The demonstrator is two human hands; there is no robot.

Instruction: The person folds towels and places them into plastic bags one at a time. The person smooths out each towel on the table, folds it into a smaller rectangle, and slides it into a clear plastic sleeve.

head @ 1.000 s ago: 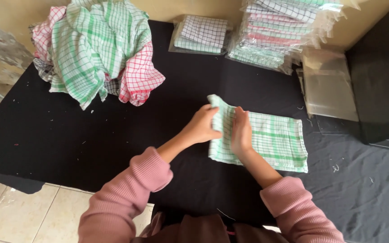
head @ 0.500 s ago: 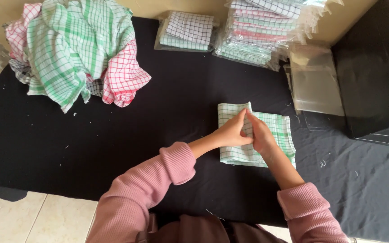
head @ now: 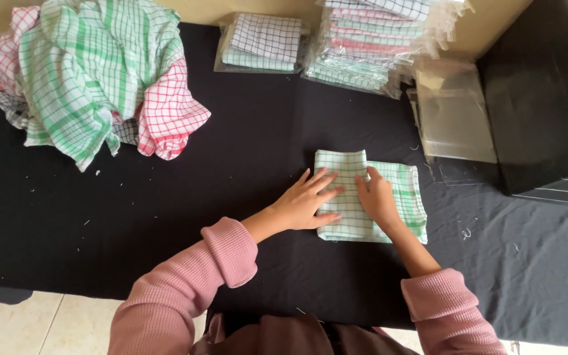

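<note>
A green-and-white checked cloth (head: 402, 187) lies folded on the black table cover (head: 244, 171), its left part doubled over. My left hand (head: 307, 200) lies flat with fingers spread on the cloth's left edge. My right hand (head: 379, 197) presses on the middle of the cloth, fingers on the folded flap. Neither hand grips anything. Both arms wear pink sleeves.
A heap of unfolded green, red and dark checked cloths (head: 100, 79) sits at the back left. Bagged folded cloths (head: 261, 43) and a taller stack of them (head: 369, 46) stand at the back. Clear plastic bags (head: 455, 118) lie beside a black box (head: 540, 98) on the right.
The cloth's left part has been folded over to the right and laid flat. Both hands went from pinching the fold to pressing down on it.
</note>
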